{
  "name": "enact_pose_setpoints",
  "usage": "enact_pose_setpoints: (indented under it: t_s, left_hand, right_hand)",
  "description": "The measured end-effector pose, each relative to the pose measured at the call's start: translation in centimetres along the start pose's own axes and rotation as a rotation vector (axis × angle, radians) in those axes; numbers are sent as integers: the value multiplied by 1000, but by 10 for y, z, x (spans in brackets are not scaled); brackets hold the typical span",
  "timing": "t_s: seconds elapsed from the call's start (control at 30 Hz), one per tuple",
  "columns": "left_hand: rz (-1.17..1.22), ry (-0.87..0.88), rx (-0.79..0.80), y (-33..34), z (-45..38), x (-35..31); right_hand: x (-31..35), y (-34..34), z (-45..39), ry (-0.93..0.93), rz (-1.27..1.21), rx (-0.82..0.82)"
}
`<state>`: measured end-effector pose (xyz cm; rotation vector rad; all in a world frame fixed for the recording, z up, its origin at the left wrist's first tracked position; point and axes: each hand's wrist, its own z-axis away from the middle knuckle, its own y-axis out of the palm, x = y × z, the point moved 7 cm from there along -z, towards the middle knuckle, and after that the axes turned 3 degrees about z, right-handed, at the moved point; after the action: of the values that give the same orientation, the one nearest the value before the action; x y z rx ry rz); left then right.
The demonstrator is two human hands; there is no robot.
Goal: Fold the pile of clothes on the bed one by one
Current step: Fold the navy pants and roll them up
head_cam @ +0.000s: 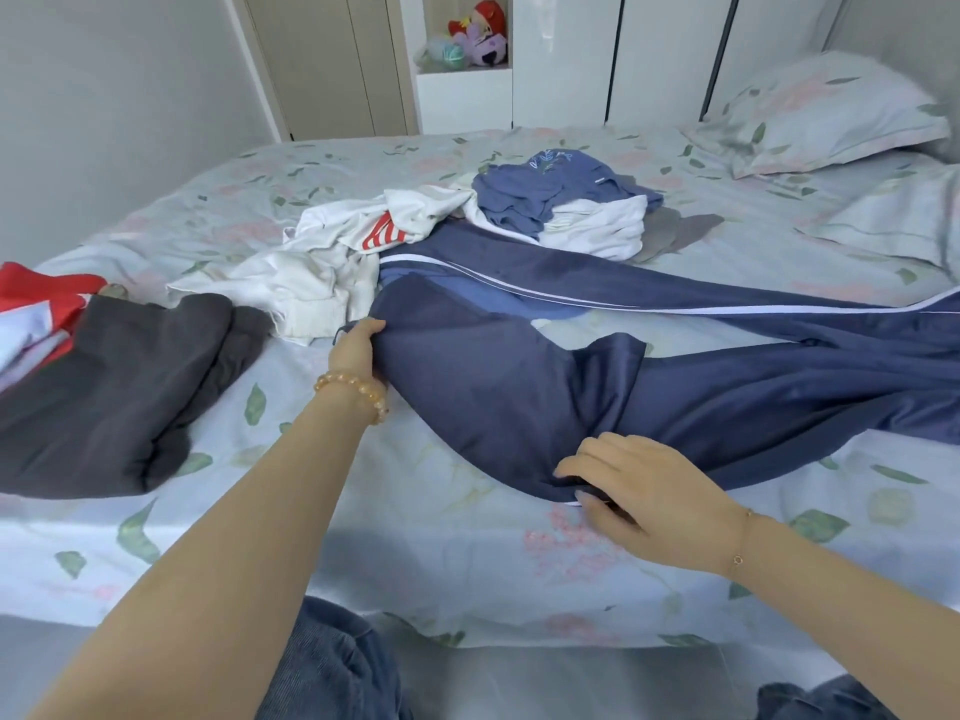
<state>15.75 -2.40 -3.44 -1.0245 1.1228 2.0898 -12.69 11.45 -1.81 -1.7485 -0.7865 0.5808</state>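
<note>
Both hands, left hand [358, 345] and right hand [634, 485], grip the navy trousers [493, 387] near the bed's [415, 563] front edge with curled fingers; the slippery fabric could slide off or bunch.

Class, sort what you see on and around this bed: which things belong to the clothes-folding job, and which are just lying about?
Job: navy trousers with white piping, white garments, blue embroidered top, folded dark grey garment, both hands.
Lying about: floral pillow, plush toys on shelf.
</note>
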Motion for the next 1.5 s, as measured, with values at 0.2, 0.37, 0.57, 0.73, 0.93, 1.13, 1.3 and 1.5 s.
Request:
enact_pose_setpoints:
  t_s: [0.2,0.37,0.57,0.73,0.93,1.13,1.3,1.5]
  left_hand:
    - [192,293,-161,-78,26,-65]
    - [73,309,-329,-148,52,-72]
    - [-287,187,-430,-167,66,-57]
    - [-1289,467,-615,-133,86,-75]
    - [-1802,597,125,-18,104,15]
    - [-2008,524,762,70,134,125]
    - [-2020,633,875,120,146,166]
    - [-1831,762,1110,160,185,196]
  right_hand:
    - [0,13,-29,25,1,-5]
    - [7,21,-41,-5,49,-111]
    - [13,25,-29,-77,67,-112]
    - [27,17,-15,-166,83,-163]
    - [6,14,4,-29,153,-104]
    - [-55,-1,43,199,299,-43]
    - [-125,-18,130,483,356,-27]
    - [-184,-55,214,856,287,-225]
